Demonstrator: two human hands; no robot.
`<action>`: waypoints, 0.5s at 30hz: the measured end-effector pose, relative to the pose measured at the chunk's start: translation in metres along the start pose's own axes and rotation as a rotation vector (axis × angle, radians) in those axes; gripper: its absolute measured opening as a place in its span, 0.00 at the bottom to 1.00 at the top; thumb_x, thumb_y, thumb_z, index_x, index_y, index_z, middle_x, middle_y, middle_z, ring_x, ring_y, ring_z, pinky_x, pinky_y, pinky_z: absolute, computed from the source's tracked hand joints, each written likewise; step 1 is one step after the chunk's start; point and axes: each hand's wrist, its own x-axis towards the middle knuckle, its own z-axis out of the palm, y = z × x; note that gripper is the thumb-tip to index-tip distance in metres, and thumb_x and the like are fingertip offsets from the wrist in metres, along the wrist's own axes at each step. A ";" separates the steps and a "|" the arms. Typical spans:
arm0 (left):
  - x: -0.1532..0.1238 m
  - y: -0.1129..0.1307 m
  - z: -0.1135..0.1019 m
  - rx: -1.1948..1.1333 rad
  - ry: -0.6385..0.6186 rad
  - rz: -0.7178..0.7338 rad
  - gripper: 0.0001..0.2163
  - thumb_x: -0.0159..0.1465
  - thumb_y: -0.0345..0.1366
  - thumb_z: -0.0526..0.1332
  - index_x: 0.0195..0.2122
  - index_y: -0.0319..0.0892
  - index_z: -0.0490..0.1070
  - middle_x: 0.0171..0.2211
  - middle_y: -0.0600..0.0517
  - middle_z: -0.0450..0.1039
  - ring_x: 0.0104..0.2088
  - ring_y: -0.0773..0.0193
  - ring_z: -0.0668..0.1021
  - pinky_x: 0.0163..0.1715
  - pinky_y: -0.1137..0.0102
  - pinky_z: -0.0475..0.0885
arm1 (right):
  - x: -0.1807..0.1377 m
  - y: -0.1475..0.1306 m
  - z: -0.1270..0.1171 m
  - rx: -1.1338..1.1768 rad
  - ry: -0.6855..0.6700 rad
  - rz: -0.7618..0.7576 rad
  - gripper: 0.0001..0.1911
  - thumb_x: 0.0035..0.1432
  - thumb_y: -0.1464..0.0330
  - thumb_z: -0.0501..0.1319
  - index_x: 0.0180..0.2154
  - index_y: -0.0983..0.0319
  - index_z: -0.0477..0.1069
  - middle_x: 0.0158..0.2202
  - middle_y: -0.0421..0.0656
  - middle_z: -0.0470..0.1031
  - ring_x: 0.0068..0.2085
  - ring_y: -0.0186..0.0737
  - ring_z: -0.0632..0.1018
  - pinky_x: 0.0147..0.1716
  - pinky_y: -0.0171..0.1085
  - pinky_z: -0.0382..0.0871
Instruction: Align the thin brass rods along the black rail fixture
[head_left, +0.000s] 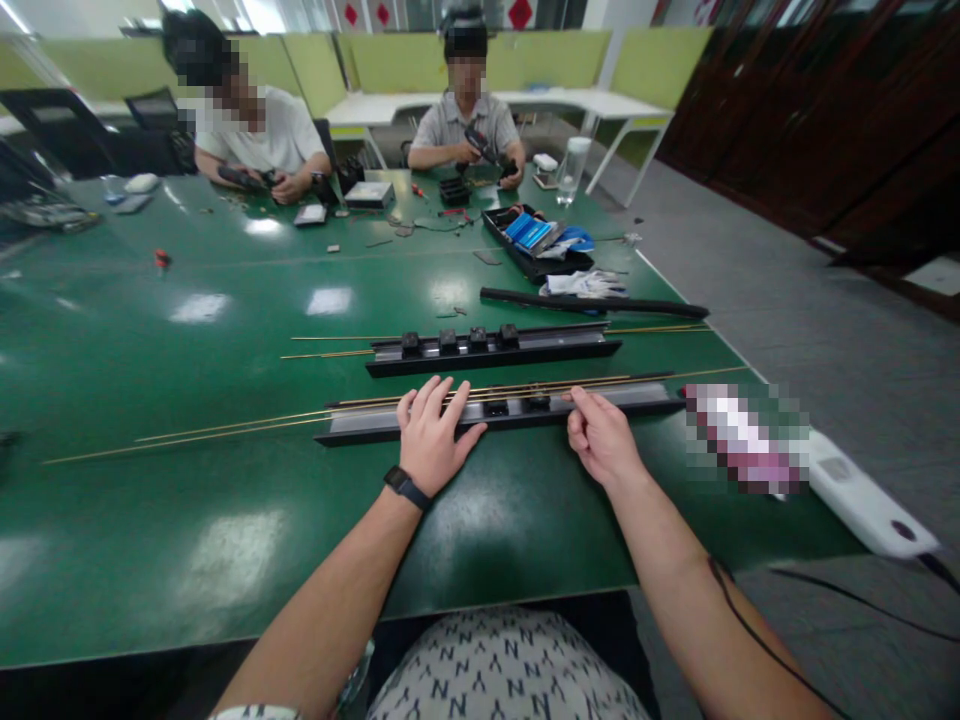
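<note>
Right in front of me lies a long black channel [360,424] with a pale inner face and small black blocks [496,404] inside. Thin brass-coloured rods [247,427] run along it and stick out past both ends. My left hand [436,430] rests flat over the channel and rods, fingers spread, a dark band on its wrist. Farther right, my right hand [600,432] has its fingers curled, with the index fingertip at the rods; whether it pinches one is too small to make out. Behind stands a second black channel [495,358] holding several black blocks.
A black tube [592,302] and white gloves [583,284] lie beyond the channels, near a black tray [536,262] of supplies. At right are a blurred pink item [742,440] and a white device [870,495]. Two people work across the green table [225,560].
</note>
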 end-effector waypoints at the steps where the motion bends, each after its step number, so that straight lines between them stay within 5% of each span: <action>1: 0.000 0.000 0.000 0.000 0.000 -0.001 0.26 0.68 0.51 0.62 0.64 0.48 0.69 0.63 0.43 0.71 0.66 0.47 0.68 0.67 0.51 0.53 | 0.000 0.000 0.000 -0.008 -0.009 0.006 0.21 0.52 0.54 0.74 0.37 0.63 0.74 0.14 0.33 0.66 0.12 0.25 0.59 0.09 0.25 0.48; 15: 0.001 0.000 -0.001 -0.009 0.006 0.009 0.26 0.68 0.50 0.62 0.64 0.47 0.69 0.63 0.42 0.71 0.66 0.47 0.68 0.66 0.52 0.55 | -0.002 0.002 0.006 0.011 0.022 -0.025 0.23 0.51 0.52 0.74 0.36 0.62 0.72 0.14 0.33 0.67 0.11 0.25 0.60 0.09 0.25 0.47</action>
